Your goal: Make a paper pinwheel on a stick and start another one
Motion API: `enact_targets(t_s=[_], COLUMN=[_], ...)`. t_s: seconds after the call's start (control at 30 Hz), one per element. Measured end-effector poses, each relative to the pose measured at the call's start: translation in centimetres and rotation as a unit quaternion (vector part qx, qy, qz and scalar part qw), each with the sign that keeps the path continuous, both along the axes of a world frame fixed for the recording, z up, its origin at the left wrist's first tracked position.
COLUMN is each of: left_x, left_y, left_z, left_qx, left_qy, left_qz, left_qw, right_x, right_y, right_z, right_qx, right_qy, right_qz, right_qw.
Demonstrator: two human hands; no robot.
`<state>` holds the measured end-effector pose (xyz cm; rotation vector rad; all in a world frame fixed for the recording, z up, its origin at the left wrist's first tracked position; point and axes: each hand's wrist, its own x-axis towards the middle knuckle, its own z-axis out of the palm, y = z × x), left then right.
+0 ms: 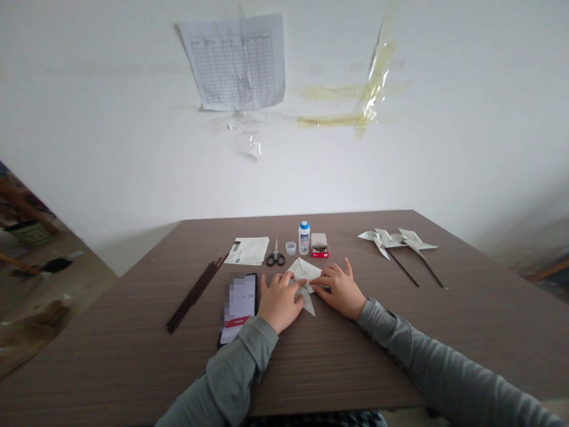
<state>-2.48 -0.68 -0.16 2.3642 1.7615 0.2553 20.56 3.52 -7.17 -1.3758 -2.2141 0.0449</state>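
Note:
A partly folded paper pinwheel (pixel 303 268) lies on the table in front of me, one pointed flap sticking out toward me. From its left side my left hand (pixel 281 300) presses on it, fingers closed at the paper near its middle. My right hand (pixel 342 292) pinches the paper from the right, with one finger raised. The fingers partly cover the centre of the pinwheel, so what lies under their tips is hidden. Just behind the paper are black-handled scissors (pixel 275 258), a small clear cup (pixel 290 247), a white bottle with a blue cap (pixel 303 240) and an open red box of small metal pieces (pixel 319 249).
A phone (pixel 240 305) lies left of my left hand. Farther left are dark thin sticks (pixel 195 296) and a stack of paper sheets (pixel 247 251). At the right rest pinwheels on sticks (pixel 415 239). The brown table (pixel 355 367) meets a white wall at the back.

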Motion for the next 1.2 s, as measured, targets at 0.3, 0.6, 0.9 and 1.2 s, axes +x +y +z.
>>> enact_targets(t_s=[0.3,0.6,0.9,1.2], left_x=[0.1,-0.3,-0.2,-0.4], left_y=[-0.1,0.0,0.0,-0.5], left_z=[0.5,-0.3,0.1,0.0], left_qx=[-0.01,0.022,0.0,-0.002], left_qy=[-0.003,-0.013,-0.01,-0.005], left_qz=[0.007,0.001,0.008,0.004], left_qw=[1.0,1.0,1.0,1.0], right_x=[0.0,0.4,0.1,0.2], right_y=[-0.1,-0.1,-0.2,0.0], right_z=[0.7,1.0,1.3,1.0], right_qx=[-0.03,-0.051,-0.073,-0.072], right_qy=[-0.017,-0.018,-0.034,-0.025], right_qz=[0.007,0.032,0.02,0.018], right_qw=[0.999,0.998,0.997,0.997])
